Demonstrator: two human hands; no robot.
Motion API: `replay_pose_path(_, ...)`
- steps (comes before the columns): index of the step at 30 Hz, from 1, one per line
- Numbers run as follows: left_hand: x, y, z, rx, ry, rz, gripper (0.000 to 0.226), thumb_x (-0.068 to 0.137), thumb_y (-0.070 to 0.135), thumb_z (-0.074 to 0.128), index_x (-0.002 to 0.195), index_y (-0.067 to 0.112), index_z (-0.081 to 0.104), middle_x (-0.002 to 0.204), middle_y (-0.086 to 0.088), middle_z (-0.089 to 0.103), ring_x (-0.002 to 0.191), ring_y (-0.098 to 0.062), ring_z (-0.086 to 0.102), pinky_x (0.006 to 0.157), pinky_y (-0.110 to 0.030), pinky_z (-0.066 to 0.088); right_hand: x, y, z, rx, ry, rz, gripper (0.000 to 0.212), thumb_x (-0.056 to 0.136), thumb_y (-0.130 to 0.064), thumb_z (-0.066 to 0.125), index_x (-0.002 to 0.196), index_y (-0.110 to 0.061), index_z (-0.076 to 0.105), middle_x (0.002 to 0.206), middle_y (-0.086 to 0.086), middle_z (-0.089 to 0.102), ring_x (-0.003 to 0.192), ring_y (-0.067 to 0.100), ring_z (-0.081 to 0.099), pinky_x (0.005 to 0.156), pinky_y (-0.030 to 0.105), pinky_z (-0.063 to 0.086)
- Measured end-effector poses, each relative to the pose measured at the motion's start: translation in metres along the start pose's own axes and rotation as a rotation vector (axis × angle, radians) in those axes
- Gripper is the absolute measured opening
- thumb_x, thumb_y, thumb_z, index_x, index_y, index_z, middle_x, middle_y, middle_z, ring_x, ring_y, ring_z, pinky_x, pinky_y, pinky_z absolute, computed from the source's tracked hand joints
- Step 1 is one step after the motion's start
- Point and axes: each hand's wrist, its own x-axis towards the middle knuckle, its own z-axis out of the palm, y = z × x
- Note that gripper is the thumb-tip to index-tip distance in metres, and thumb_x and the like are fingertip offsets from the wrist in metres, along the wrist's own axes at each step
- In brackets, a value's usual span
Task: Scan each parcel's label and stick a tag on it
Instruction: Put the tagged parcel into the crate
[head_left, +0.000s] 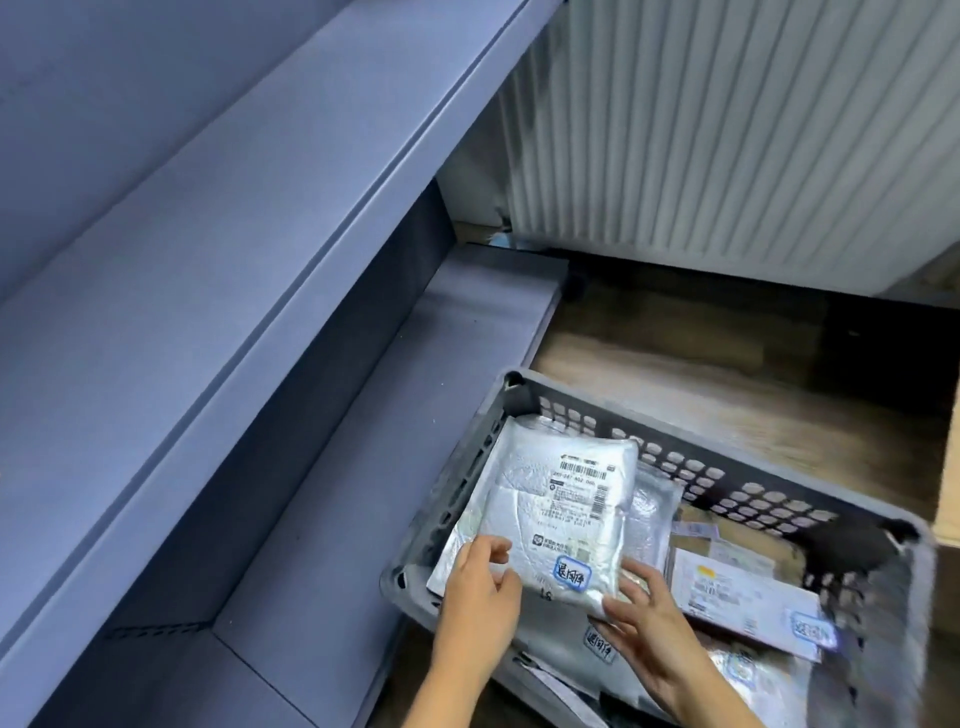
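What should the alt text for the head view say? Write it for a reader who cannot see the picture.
Two bare hands, left hand and right hand, hold a silvery white parcel over a grey perforated basket holding more parcels. Its shipping label faces up, with a blue-edged tag near its lower edge. Blue-grey shelving fills the left.

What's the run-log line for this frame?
stage: parcel pickup | left hand: holding silver parcel | right hand: holding same parcel | tag: on parcel | location: over grey crate | scanner: not visible
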Motion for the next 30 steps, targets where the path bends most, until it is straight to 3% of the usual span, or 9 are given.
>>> replay_pose_path(2, 0.003, -0.009, 0.005, 0.002, -0.001, -0.006, 0.026, 0.092, 0.009, 0.047, 0.106, 0.03, 0.047, 0.115, 0.01, 0.051, 0.09, 0.001, 0.053, 0.079, -0.013, 0.041, 0.013, 0.007, 0.003, -0.054, 0.001, 0.015, 0.057, 0.086, 0.024, 0.037, 0.128, -0.014, 0.047, 0.134, 0.008, 0.053, 0.108, 0.026, 0.058, 0.084, 0.035, 0.049)
replay_pose_path(4, 0.001, -0.014, 0.008, 0.004, 0.005, -0.014, 0.025, 0.093, 0.009, 0.048, 0.107, 0.03, 0.047, 0.115, 0.008, 0.052, 0.09, 0.002, 0.053, 0.072, -0.008, 0.039, 0.016, 0.011, 0.002, -0.138, -0.027, 0.055, 0.066, 0.089, 0.02, 0.037, 0.145, -0.015, 0.033, 0.151, 0.001, 0.034, 0.134, 0.023, 0.038, 0.109, 0.038, 0.03)
replay_pose_path(6, -0.005, -0.015, 0.007, 0.004, -0.003, -0.024, 0.025, 0.093, 0.01, 0.048, 0.108, 0.03, 0.047, 0.115, 0.009, 0.052, 0.091, 0.002, 0.053, 0.07, -0.006, 0.04, 0.011, 0.009, 0.003, -0.177, -0.048, 0.08, 0.068, 0.09, 0.017, 0.037, 0.149, -0.015, 0.025, 0.155, -0.001, 0.028, 0.14, 0.02, 0.028, 0.115, 0.039, 0.021)
replay_pose_path(11, -0.02, 0.007, -0.015, -0.018, 0.04, -0.025, 0.024, 0.093, 0.01, 0.046, 0.105, 0.031, 0.047, 0.111, 0.015, 0.047, 0.09, 0.002, 0.051, 0.07, -0.008, 0.04, -0.019, -0.018, 0.019, -0.408, -0.028, -0.049, 0.053, 0.092, 0.007, 0.041, 0.141, -0.014, 0.039, 0.147, 0.003, 0.04, 0.132, 0.02, 0.038, 0.108, 0.036, 0.028)
replay_pose_path(17, -0.064, 0.064, -0.066, -0.027, 0.114, -0.007, 0.024, 0.093, 0.011, 0.046, 0.106, 0.031, 0.048, 0.116, 0.01, 0.047, 0.101, -0.006, 0.051, 0.083, -0.019, 0.04, -0.091, -0.071, 0.073, -0.619, -0.108, -0.224, 0.034, 0.094, -0.004, 0.05, 0.113, -0.031, 0.055, 0.125, -0.011, 0.056, 0.117, 0.013, 0.053, 0.106, 0.039, 0.04)
replay_pose_path(23, -0.145, 0.129, -0.134, -0.061, 0.248, 0.06, 0.02, 0.093, 0.013, 0.047, 0.109, 0.025, 0.053, 0.112, 0.007, 0.05, 0.092, -0.004, 0.053, 0.078, -0.016, 0.04, -0.196, -0.118, 0.138, -0.808, -0.222, -0.404, 0.029, 0.089, -0.003, 0.055, 0.108, -0.025, 0.058, 0.111, -0.007, 0.063, 0.106, 0.01, 0.059, 0.099, 0.035, 0.046)
replay_pose_path(27, -0.228, 0.158, -0.177, -0.08, 0.362, 0.05, 0.021, 0.093, 0.012, 0.049, 0.109, 0.022, 0.055, 0.11, 0.006, 0.051, 0.092, -0.008, 0.054, 0.078, -0.015, 0.039, -0.292, -0.133, 0.173, -0.887, -0.384, -0.439, 0.03, 0.089, 0.005, 0.046, 0.108, -0.015, 0.057, 0.102, 0.0, 0.063, 0.082, 0.008, 0.06, 0.067, 0.011, 0.046)
replay_pose_path(30, -0.307, 0.171, -0.203, -0.137, 0.436, -0.026, 0.022, 0.094, 0.013, 0.048, 0.112, 0.022, 0.055, 0.114, 0.005, 0.053, 0.096, -0.009, 0.053, 0.076, -0.018, 0.039, -0.376, -0.132, 0.19, -0.965, -0.501, -0.439, 0.03, 0.088, 0.008, 0.043, 0.105, -0.012, 0.057, 0.097, 0.003, 0.062, 0.08, 0.013, 0.058, 0.064, 0.013, 0.046)
